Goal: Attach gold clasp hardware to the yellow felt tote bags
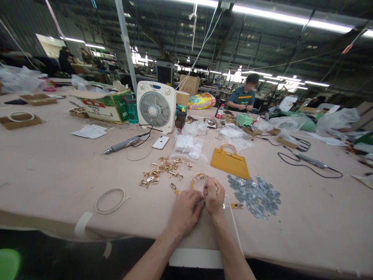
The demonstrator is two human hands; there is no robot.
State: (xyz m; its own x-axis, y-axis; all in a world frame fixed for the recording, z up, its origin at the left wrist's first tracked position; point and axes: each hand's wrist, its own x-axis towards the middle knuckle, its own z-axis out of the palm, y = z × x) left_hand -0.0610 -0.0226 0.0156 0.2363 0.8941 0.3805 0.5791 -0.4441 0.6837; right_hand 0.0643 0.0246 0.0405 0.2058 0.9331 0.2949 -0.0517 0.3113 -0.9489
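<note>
the hall is bright, lit from above by long tube lights [291,17] that burn out to white glare against the dark roof. light falls evenly on the pale table [43,163]; the left hand [186,212] and right hand [214,196] throw only faint, soft shadows on it. the wide lens bends the edges: the pole [126,42] leans and the table's near edge curves. the middle is sharp, the far background hazy, and a green smear [8,264] fills the lower left corner.

Yellow handle [196,177], lower half behind both hands [186,208] [214,196]
</note>
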